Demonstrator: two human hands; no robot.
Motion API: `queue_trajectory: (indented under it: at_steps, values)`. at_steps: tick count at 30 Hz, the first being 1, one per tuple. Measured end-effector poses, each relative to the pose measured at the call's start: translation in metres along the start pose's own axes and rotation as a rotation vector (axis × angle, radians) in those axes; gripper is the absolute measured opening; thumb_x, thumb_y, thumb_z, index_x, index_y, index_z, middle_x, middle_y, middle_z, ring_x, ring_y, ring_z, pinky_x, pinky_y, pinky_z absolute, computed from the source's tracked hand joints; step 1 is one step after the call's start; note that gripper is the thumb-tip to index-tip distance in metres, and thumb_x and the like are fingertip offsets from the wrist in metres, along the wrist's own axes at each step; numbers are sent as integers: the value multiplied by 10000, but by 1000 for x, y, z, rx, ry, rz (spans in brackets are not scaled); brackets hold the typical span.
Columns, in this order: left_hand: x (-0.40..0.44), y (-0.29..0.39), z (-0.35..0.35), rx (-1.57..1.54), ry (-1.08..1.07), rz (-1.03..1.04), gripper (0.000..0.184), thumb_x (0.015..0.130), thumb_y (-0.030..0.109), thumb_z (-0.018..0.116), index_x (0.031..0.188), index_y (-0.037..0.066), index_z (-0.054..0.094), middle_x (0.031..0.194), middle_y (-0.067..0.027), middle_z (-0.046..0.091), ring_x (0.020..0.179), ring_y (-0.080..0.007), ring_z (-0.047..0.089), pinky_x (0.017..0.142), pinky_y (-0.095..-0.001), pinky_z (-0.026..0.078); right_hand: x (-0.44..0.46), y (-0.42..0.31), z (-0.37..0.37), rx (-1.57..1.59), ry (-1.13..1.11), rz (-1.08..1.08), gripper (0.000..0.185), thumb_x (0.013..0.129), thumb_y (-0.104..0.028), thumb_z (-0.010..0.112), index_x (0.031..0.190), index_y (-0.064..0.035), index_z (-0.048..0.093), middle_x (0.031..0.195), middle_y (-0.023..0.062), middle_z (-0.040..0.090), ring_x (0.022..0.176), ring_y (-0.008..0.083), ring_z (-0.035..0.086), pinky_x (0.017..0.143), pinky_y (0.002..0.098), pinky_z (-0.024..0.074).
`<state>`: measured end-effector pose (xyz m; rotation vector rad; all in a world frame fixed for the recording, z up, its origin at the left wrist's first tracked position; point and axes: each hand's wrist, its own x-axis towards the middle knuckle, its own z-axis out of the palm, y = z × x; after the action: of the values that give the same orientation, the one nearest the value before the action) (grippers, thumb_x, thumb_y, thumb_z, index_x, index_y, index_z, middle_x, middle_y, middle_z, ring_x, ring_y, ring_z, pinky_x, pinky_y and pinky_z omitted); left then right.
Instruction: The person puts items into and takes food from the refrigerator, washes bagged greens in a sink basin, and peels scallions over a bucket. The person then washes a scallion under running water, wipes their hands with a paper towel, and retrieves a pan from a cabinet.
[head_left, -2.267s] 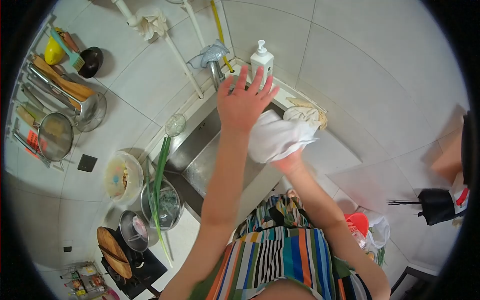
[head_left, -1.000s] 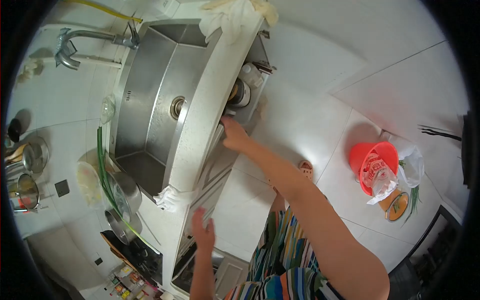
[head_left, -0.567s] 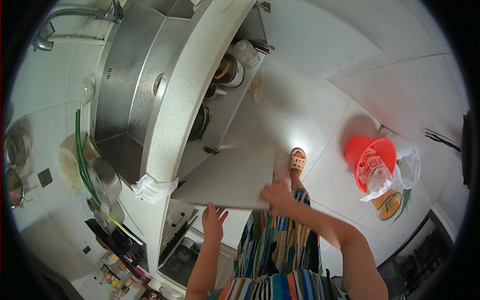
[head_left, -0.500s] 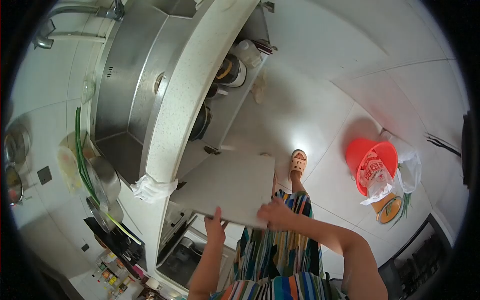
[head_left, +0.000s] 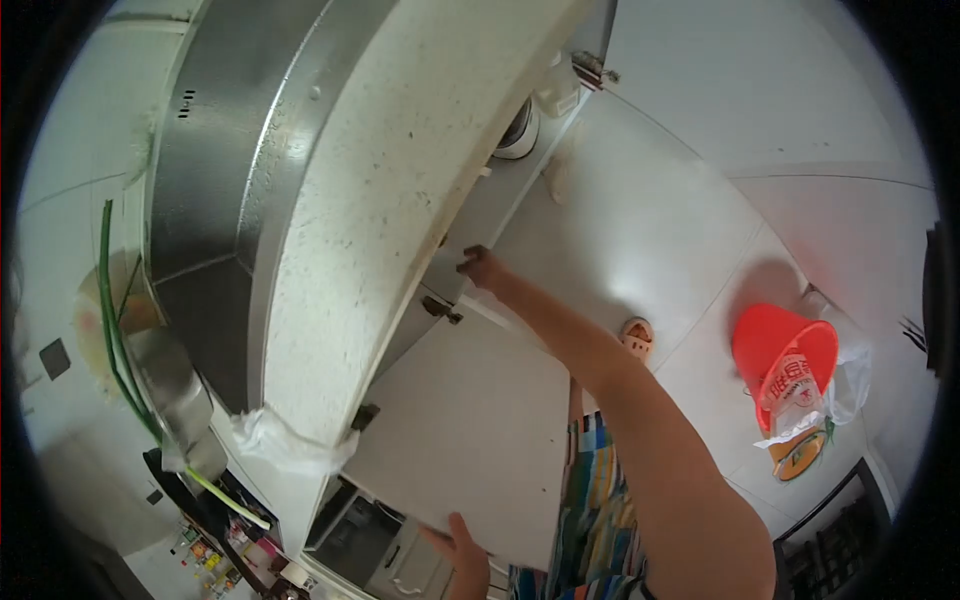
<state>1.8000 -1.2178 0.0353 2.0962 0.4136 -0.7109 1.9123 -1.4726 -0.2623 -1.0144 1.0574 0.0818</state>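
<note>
At the lower edge of the pale cabinet door (head_left: 465, 430), which hangs open, is my left hand (head_left: 462, 555). Its thumb lies on the door's inner face, with a finger over the edge. My right hand (head_left: 482, 268) reaches over the cabinet shelf (head_left: 478, 222), close to the door hinge (head_left: 440, 308). Its fingers are slightly bent and apart, and I see nothing held in them. Farther along the shelf stand a dark-and-white pot (head_left: 518, 135) and a whitish plastic jug (head_left: 558, 90), both partly hidden by the countertop (head_left: 400, 190).
A steel sink (head_left: 205, 130) is set in the counter, with a white cloth (head_left: 290, 440) at its corner. Green onions (head_left: 120, 350) lie across the counter to the left. A red bucket (head_left: 765, 350) holding a plastic bag stands on the floor at right.
My right hand has left the door's edge and moved up into the cabinet opening. My left hand stays at the door. The view has come closer to the counter.
</note>
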Motion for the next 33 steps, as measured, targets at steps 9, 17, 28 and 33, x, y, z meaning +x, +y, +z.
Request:
queue_trajectory:
  at_steps: [9, 17, 28, 33]
  values:
    - [11, -34, -43, 271, 28, -30, 743, 773, 223, 501, 1245, 57, -49, 1236, -189, 176, 1028, -274, 314, 829, -375, 325, 101, -6, 66, 257, 123, -67, 448, 682, -159, 589, 1045, 35, 412, 939, 169, 520, 792, 253, 539, 633, 302, 446]
    - [11, -20, -37, 104, -116, -77, 798, 737, 298, 555, 1245, 92, -24, 1232, -194, 176, 1010, -273, 330, 807, -430, 363, 21, 9, 62, 18, 410, -125, 215, 698, -71, 472, 901, -20, 520, 662, 164, 572, 571, 243, 576, 532, 325, 453]
    - [39, -33, -20, 408, -1, 295, 578, 808, 256, 449, 1159, -79, 134, 1093, -263, 314, 885, -285, 453, 688, -360, 434, -269, 74, -141, 512, 478, -30, 290, 713, -136, 482, 985, -37, 506, 763, 94, 549, 570, 161, 536, 485, 254, 435]
    - [54, -15, 9, 624, -40, 300, 546, 791, 299, 445, 1021, -160, 260, 953, -294, 420, 806, -318, 494, 680, -366, 432, -439, 106, -177, 812, 797, 130, 391, 686, -55, 471, 1073, 0, 458, 659, 81, 525, 479, 126, 486, 413, 235, 384]
